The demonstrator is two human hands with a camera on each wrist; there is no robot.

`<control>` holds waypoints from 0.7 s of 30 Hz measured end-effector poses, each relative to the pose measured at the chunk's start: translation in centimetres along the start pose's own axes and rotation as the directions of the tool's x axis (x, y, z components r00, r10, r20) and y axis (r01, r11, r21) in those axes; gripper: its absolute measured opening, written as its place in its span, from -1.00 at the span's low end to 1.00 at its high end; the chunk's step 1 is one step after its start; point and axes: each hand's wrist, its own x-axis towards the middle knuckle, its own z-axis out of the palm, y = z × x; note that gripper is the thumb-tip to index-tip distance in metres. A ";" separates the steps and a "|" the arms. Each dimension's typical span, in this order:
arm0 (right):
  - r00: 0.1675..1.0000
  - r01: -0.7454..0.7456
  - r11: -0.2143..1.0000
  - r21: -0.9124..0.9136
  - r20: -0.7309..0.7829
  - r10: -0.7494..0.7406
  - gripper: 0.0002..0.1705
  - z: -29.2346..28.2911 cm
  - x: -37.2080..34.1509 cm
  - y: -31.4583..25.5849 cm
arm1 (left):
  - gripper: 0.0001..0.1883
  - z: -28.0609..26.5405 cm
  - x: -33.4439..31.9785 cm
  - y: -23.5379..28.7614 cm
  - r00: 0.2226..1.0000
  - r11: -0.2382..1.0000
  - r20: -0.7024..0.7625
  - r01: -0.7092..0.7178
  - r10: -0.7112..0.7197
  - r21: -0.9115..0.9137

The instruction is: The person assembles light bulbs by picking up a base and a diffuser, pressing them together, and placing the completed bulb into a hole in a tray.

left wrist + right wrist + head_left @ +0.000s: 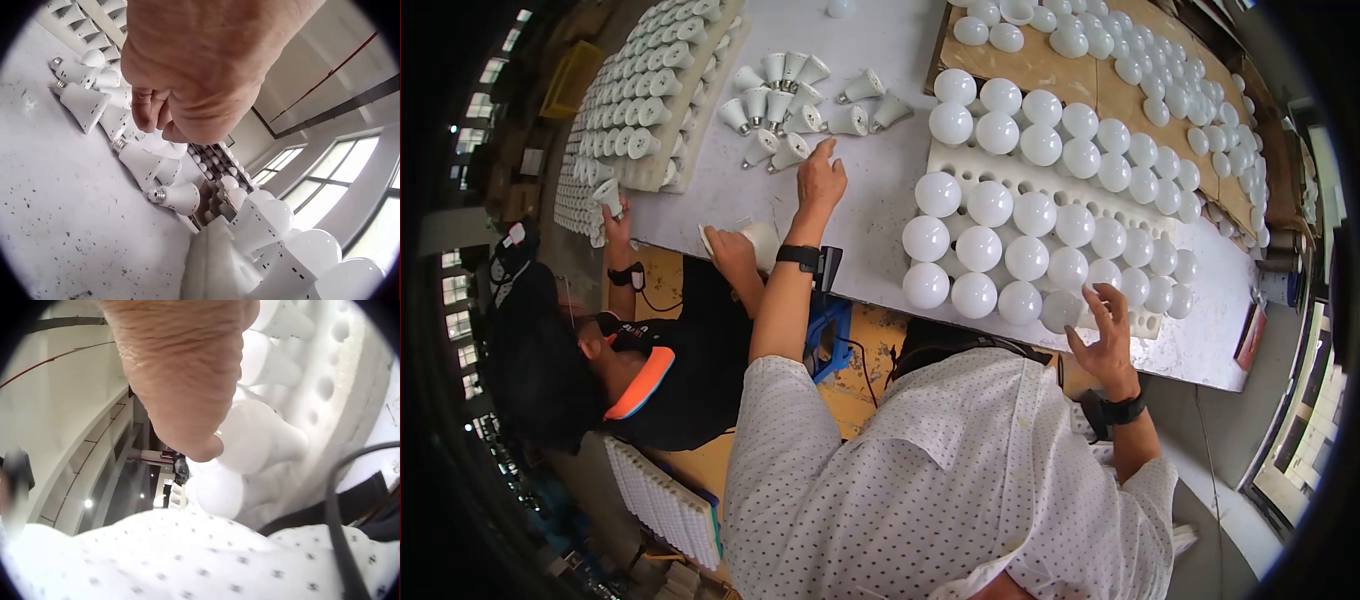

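My left hand [822, 182] reaches over the table, close to a loose group of white bulb bases [778, 105] with metal screw caps. Its fingers bend loosely and nothing shows in them; the left wrist view has the same bases [140, 162] just past the hand [187, 69]. At the front edge of a foam tray [1040, 178] filled with rows of round white bulbs [1027, 257], my right hand [1108, 335] hovers with thumb and fingers spread. In the right wrist view its fingertips overlap a bulb [250, 437], and part of the hand [184, 375] hides others.
To the left, another person [670, 360] sits at the table, holding a bulb base [607, 195] in one hand. Foam racks of bases [645, 100] stand beyond that person. Cardboard [1040, 65] at the back right carries many white domes [1135, 70]. A blue stool [830, 340] is below.
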 end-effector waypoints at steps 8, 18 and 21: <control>0.980 -0.059 0.998 -0.005 -0.192 0.057 -0.41 -6.3 6.1 1.4 | -0.35 6.8 8.4 5.6 0.984 0.872 0.162 -0.139 0.070 0.470; 0.897 -0.366 0.931 -0.009 -0.269 0.350 -0.56 -13.1 15.5 17.8 | -0.53 8.6 8.9 6.1 0.989 0.864 0.137 -0.113 0.051 0.491; 0.913 -0.367 0.930 -0.032 -0.205 0.353 -0.46 -12.8 20.5 23.2 | -0.60 6.9 6.8 7.2 0.998 0.955 -0.002 -0.067 0.070 0.289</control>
